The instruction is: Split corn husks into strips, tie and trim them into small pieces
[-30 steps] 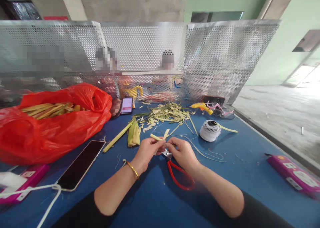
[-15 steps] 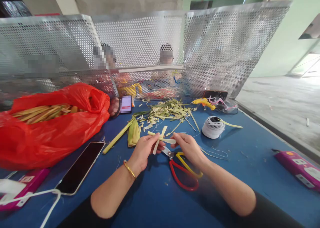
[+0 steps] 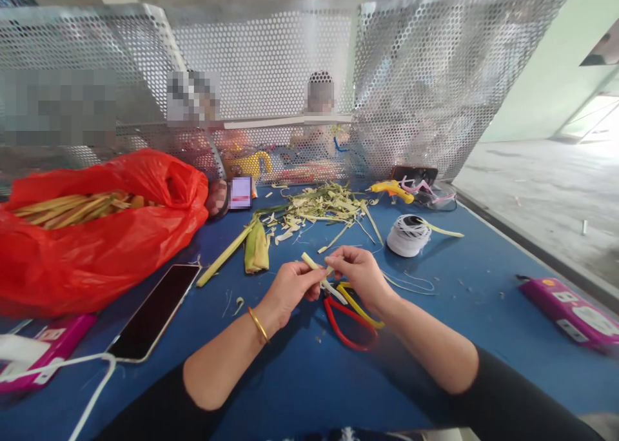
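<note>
A small cross-shaped piece of pale husk strips [image 3: 311,260] is held between my two hands above the blue table. My left hand [image 3: 293,285], with a gold bangle at the wrist, pinches its middle. With thumb and forefinger, my right hand [image 3: 356,270] grips one of the strips; part of the piece is hidden by the fingers. Below the hands lie scissors [image 3: 351,325] with one red and one yellow handle, their blades mostly covered. A ball of white string [image 3: 409,236] sits to the right of my right hand, and a husk piece [image 3: 256,247] to the left.
A heap of husk scraps [image 3: 324,205] lies before a perforated metal screen [image 3: 271,60]. On the left are a red plastic bag [image 3: 159,202] of husks and a phone [image 3: 153,315]. On the right are a yellow glue gun [image 3: 394,189], glasses [image 3: 432,195] and a purple box [image 3: 570,312].
My hands have come closer together. The strip piece has turned between them, and my right fingers now grip a strip. The view has tilted slightly down.
</note>
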The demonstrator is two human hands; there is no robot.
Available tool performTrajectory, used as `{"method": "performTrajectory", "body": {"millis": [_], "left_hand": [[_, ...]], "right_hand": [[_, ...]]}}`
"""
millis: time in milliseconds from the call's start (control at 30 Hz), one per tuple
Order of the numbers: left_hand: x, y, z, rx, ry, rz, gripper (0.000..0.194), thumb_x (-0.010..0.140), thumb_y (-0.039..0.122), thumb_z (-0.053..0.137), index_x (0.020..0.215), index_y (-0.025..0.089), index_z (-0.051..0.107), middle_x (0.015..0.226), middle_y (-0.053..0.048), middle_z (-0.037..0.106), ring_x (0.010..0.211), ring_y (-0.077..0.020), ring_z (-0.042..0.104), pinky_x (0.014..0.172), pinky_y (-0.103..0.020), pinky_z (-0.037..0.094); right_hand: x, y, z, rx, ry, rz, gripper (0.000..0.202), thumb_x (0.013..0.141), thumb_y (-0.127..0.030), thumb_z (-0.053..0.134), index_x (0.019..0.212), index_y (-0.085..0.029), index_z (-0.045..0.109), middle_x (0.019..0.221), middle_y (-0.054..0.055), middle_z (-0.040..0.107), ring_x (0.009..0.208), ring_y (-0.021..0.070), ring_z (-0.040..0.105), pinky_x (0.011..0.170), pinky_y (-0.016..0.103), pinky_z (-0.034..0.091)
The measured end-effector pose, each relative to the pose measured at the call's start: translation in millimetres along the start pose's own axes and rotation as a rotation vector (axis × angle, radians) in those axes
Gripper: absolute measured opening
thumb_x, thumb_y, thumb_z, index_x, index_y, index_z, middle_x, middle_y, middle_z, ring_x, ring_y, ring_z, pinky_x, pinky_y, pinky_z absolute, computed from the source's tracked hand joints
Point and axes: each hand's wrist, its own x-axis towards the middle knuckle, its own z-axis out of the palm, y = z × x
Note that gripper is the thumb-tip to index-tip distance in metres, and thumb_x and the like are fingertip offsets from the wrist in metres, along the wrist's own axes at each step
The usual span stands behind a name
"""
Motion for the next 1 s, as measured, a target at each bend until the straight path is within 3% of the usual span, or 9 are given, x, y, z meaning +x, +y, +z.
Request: {"method": "performTrajectory", "body": {"millis": [200,333,433,567,867,1000], "left_hand": [[-0.5,0.3,-2.8,0.059,-0.040,-0.023,0.031,0.059,0.043,0.070,0.050,0.016,0.056,0.043,0.003,0.051,0.042,-0.0080,0.044,0.048,-0.022,0.035],[-4.2,1.4,-0.5,0.106,-0.148,-0.058,0.040,0.067,0.053,0.062,0.052,0.015,0.059,0.047,0.000,0.055,0.043,-0.0088,0.046,0.048,-0.023,0.035],[-5.8,1.9,1.3,0.141,-0.216,-0.063,0.046,0.070,0.056,0.056,0.048,0.016,0.056,0.048,-0.002,0.056,0.044,-0.0095,0.047,0.048,-0.024,0.036],[-5.4,0.2,1.6,0.180,-0.238,-0.051,0.035,0.064,0.049,0.064,0.053,0.016,0.057,0.046,0.001,0.055,0.045,-0.0100,0.048,0.048,-0.023,0.035],[-8.8,3.8,1.1,0.221,-0.207,0.017,0.031,0.065,0.041,0.066,0.048,0.017,0.058,0.041,0.003,0.050,0.043,-0.0085,0.044,0.050,-0.022,0.034],[-8.3,6.0,0.4,0.153,-0.167,0.002,0.032,0.065,0.042,0.067,0.048,0.016,0.058,0.042,0.002,0.052,0.044,-0.0088,0.045,0.050,-0.023,0.036]], "right_hand": [[4.9,-1.1,-4.4,-0.084,-0.015,-0.029,0.025,0.065,-0.041,0.065,0.059,-0.017,0.062,0.052,-0.001,0.058,0.051,0.0106,0.049,0.054,0.025,0.040],[6.8,-3.8,-8.5,-0.191,-0.069,-0.073,0.030,0.071,-0.045,0.061,0.066,-0.016,0.067,0.063,0.001,0.062,0.062,0.0132,0.054,0.060,0.026,0.042],[2.9,-5.4,-7.8,-0.180,-0.181,-0.010,0.030,0.069,-0.045,0.064,0.062,-0.016,0.064,0.056,-0.001,0.057,0.056,0.0117,0.051,0.056,0.026,0.040],[-2.6,-7.6,-4.9,-0.083,-0.225,0.055,0.026,0.063,-0.039,0.070,0.064,-0.015,0.061,0.054,-0.003,0.055,0.051,0.0093,0.048,0.053,0.024,0.038],[-4.2,0.8,1.8,-0.010,-0.087,-0.073,0.024,0.064,-0.036,0.068,0.058,-0.017,0.055,0.054,-0.005,0.049,0.051,0.0079,0.039,0.049,0.023,0.031],[0.2,-2.2,-3.5,-0.027,-0.074,-0.089,0.027,0.068,-0.042,0.066,0.062,-0.016,0.061,0.061,-0.002,0.056,0.060,0.0105,0.048,0.059,0.025,0.038]]}}
